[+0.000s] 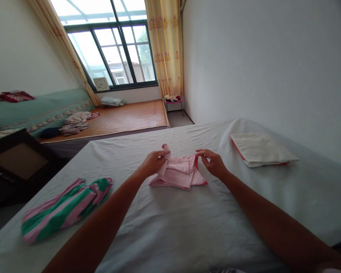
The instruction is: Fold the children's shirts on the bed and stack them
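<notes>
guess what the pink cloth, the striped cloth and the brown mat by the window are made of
Pink cloth: thin, matte fabric, perhaps cotton; it folds and creases softly.
Striped cloth: limp, matte fabric, as its bunching suggests; blur hides the weave.
Brown mat: smooth, slightly glossy, possibly bamboo or rattan; it shows a pale sheen.

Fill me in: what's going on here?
A person is handling a pink cloth on a white sheet. The left hand pinches its left part, a bit of it raised; the right hand has its fingertips at the red-edged right side, though whether they grip it is unclear. The cloth lies partly folded over itself. A pink-and-green striped garment lies to the left, a folded white cloth to the right.
</notes>
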The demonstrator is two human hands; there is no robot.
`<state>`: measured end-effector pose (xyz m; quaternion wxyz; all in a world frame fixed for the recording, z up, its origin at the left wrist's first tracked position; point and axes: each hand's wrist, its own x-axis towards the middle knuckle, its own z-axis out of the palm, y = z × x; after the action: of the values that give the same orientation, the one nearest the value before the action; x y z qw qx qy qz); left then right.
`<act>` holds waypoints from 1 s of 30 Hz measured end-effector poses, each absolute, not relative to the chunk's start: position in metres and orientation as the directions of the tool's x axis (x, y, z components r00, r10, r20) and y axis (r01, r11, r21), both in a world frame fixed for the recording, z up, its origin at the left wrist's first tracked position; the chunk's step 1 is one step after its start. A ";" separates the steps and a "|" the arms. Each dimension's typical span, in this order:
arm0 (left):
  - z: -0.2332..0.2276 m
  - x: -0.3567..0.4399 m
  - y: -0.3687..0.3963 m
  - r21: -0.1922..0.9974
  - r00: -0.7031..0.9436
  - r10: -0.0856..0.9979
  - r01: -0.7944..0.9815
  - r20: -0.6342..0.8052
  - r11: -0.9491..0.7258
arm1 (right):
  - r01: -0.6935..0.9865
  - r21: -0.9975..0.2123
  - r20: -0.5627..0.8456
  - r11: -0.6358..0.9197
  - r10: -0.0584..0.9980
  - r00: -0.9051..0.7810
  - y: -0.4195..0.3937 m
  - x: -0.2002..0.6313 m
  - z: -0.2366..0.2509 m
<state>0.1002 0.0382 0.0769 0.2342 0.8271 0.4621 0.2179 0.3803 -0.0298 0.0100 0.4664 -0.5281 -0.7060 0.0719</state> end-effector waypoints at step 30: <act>-0.034 0.090 0.029 0.208 0.664 0.695 0.665 0.274 -0.717 | 0.934 -0.259 0.245 0.247 0.952 -0.184 -0.023 0.351 -0.033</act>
<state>0.0897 0.0288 -0.0336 0.0453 0.9111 0.3733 0.1687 0.3507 -0.0226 -0.0326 0.1793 -0.6130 -0.7691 0.0252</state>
